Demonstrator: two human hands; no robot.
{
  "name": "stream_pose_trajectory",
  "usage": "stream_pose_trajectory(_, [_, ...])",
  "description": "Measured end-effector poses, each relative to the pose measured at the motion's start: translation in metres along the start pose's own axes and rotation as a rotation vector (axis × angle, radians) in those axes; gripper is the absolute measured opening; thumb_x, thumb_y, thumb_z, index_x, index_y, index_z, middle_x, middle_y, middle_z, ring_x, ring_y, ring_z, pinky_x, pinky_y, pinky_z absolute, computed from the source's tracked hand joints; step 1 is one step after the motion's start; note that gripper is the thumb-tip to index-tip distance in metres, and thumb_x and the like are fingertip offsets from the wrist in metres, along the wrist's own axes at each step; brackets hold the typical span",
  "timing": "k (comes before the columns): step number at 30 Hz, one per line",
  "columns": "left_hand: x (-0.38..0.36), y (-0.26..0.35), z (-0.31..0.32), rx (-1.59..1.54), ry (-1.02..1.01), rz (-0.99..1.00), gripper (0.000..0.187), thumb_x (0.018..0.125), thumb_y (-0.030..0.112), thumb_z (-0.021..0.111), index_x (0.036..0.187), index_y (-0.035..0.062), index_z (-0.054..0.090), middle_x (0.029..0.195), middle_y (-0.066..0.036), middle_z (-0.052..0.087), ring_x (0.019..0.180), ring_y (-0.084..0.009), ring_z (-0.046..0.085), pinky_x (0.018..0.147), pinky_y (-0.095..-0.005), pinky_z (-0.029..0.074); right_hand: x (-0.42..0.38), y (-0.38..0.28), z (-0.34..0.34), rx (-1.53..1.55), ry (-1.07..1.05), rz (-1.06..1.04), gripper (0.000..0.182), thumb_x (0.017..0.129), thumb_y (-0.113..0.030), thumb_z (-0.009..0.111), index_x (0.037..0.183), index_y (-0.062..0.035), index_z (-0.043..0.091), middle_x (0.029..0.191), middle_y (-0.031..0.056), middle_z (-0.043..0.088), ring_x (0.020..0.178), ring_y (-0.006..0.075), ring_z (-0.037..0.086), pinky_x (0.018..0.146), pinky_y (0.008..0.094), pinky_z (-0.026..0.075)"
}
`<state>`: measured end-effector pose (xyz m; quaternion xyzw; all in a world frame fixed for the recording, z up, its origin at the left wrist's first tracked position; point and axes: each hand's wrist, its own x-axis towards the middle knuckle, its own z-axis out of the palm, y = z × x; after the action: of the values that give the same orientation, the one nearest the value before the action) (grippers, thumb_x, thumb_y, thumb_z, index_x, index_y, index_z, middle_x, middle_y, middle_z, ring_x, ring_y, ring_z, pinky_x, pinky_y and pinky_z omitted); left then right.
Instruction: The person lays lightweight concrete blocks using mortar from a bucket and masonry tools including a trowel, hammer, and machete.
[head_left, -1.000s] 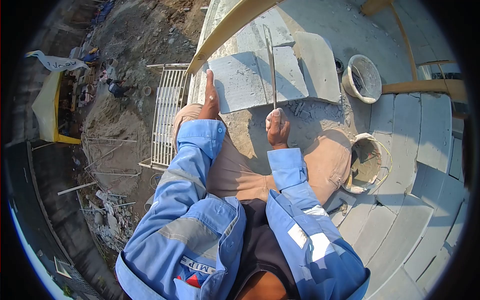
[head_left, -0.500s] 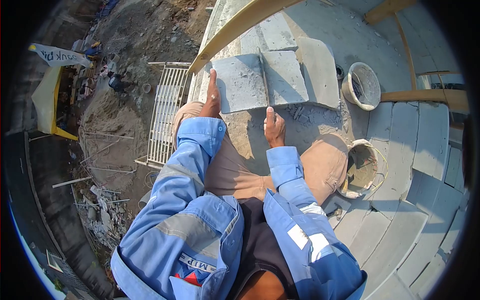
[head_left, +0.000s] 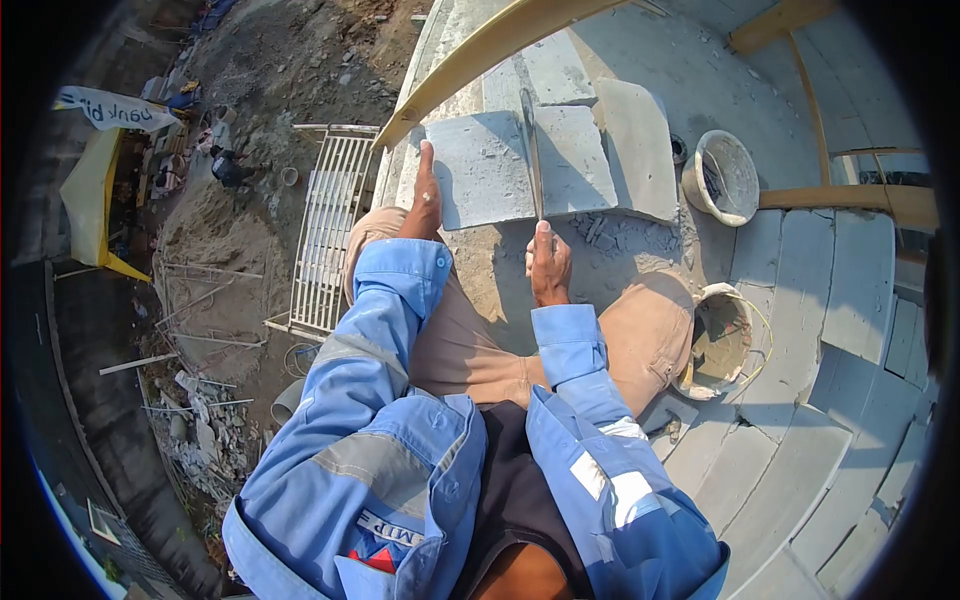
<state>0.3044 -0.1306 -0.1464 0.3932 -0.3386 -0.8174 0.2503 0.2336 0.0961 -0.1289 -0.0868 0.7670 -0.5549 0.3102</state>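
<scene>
A pale grey lightweight concrete block (head_left: 480, 170) lies across the slab in front of my knees. My left hand (head_left: 426, 205) grips its left end, thumb upright along the edge and the fingers mostly hidden. My right hand (head_left: 549, 265) is closed around the handle of a long, thin-bladed saw (head_left: 533, 150), thumb on top. Its blade points away from me and stands in the line between the block's left part and the right piece (head_left: 572, 160). The handle is mostly hidden in my fist.
More grey blocks (head_left: 637, 150) lie beyond and right. A bucket (head_left: 722, 178) and a mortar-crusted pail (head_left: 715, 340) stand to my right, near a stack of blocks (head_left: 790, 250). A wooden beam (head_left: 480, 60) crosses ahead. Left, past the slab edge, are a metal grating (head_left: 335, 225) and a person (head_left: 230, 168) below.
My right hand has drawn slightly toward me with the saw, and more of the blade shows, tilted above the block. My left hand stays at the block's end.
</scene>
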Motion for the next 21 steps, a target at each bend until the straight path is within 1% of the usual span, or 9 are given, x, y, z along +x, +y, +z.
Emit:
stream_pose_trajectory(1, [0.002,-0.005,-0.006,-0.002,-0.005,-0.010,0.095,0.092,0.076,0.042,0.150,0.0016,0.036,0.140,-0.021,0.054,0.122,-0.0338,0.059,0.103,-0.0434,0.047,-0.005,-0.005,-0.001,-0.007,-0.007,0.013,0.062,0.101,-0.057,0.046,0.067,-0.0045,0.054,0.058,0.0062,0.053,0.046,0.0140,0.049,0.044,0.0327,0.037])
stream_pose_trajectory(4, [0.011,-0.014,-0.016,0.019,0.024,-0.003,0.097,0.091,0.077,0.043,0.151,0.0014,0.035,0.143,-0.021,0.051,0.124,-0.0340,0.057,0.104,-0.0435,0.046,-0.006,-0.003,-0.003,0.184,-0.037,-0.333,0.063,0.100,-0.057,0.046,0.067,-0.0038,0.054,0.059,0.0063,0.054,0.048,0.0140,0.050,0.044,0.0335,0.038])
stream_pose_trajectory(7, [-0.002,-0.005,-0.001,0.014,0.031,-0.031,0.096,0.091,0.077,0.042,0.150,0.0016,0.036,0.143,-0.021,0.052,0.123,-0.0340,0.058,0.103,-0.0435,0.047,0.029,0.043,-0.004,-0.134,-0.045,-0.131,0.066,0.100,-0.058,0.045,0.066,-0.0030,0.054,0.060,0.0070,0.054,0.050,0.0155,0.052,0.047,0.0350,0.038])
stream_pose_trajectory(8, [-0.007,-0.001,0.003,-0.007,-0.015,-0.010,0.095,0.092,0.077,0.042,0.150,0.0017,0.037,0.141,-0.021,0.053,0.121,-0.0341,0.059,0.102,-0.0434,0.048,0.024,0.029,-0.005,-0.199,-0.018,-0.164,0.068,0.099,-0.060,0.044,0.064,-0.0024,0.053,0.058,0.0074,0.052,0.052,0.0172,0.054,0.049,0.0362,0.039])
stream_pose_trajectory(13, [-0.001,-0.004,-0.002,-0.026,0.006,-0.002,0.086,0.096,0.071,0.039,0.148,0.0019,0.040,0.134,-0.021,0.059,0.116,-0.0332,0.063,0.100,-0.0422,0.051,-0.002,-0.004,-0.005,0.031,-0.037,0.005,0.065,0.098,-0.061,0.046,0.066,-0.0048,0.054,0.055,0.0037,0.051,0.049,0.0123,0.051,0.043,0.0313,0.036])
stream_pose_trajectory(15, [0.000,-0.009,-0.007,0.020,0.067,0.010,0.085,0.097,0.070,0.039,0.147,0.0018,0.040,0.133,-0.020,0.059,0.116,-0.0329,0.064,0.101,-0.0421,0.051,-0.009,-0.008,-0.004,0.154,-0.015,-0.279,0.065,0.097,-0.063,0.047,0.066,-0.0059,0.054,0.056,0.0028,0.052,0.049,0.0102,0.051,0.042,0.0284,0.035])
stream_pose_trajectory(17, [0.000,-0.005,0.002,0.080,0.070,0.032,0.084,0.097,0.069,0.039,0.147,0.0018,0.040,0.132,-0.020,0.060,0.115,-0.0327,0.064,0.101,-0.0420,0.051,-0.005,0.013,-0.004,0.174,0.047,-0.317,0.065,0.097,-0.063,0.047,0.067,-0.0052,0.054,0.057,0.0037,0.051,0.049,0.0120,0.051,0.044,0.0295,0.037])
stream_pose_trajectory(19, [-0.012,0.006,0.009,0.005,0.022,0.002,0.085,0.097,0.070,0.040,0.147,0.0015,0.040,0.132,-0.020,0.060,0.116,-0.0325,0.064,0.101,-0.0421,0.051,0.016,0.034,-0.007,-0.083,-0.015,-0.079,0.060,0.098,-0.061,0.048,0.069,-0.0084,0.050,0.053,-0.0004,0.044,0.044,0.0083,0.044,0.041,0.0265,0.034])
stream_pose_trajectory(21, [-0.016,0.009,0.015,0.009,0.020,0.011,0.084,0.097,0.069,0.040,0.148,0.0017,0.040,0.132,-0.020,0.060,0.115,-0.0325,0.064,0.101,-0.0420,0.051,0.006,0.017,-0.008,-0.050,-0.014,-0.070,0.060,0.098,-0.061,0.049,0.069,-0.0085,0.050,0.053,-0.0003,0.045,0.044,0.0084,0.044,0.041,0.0264,0.034])
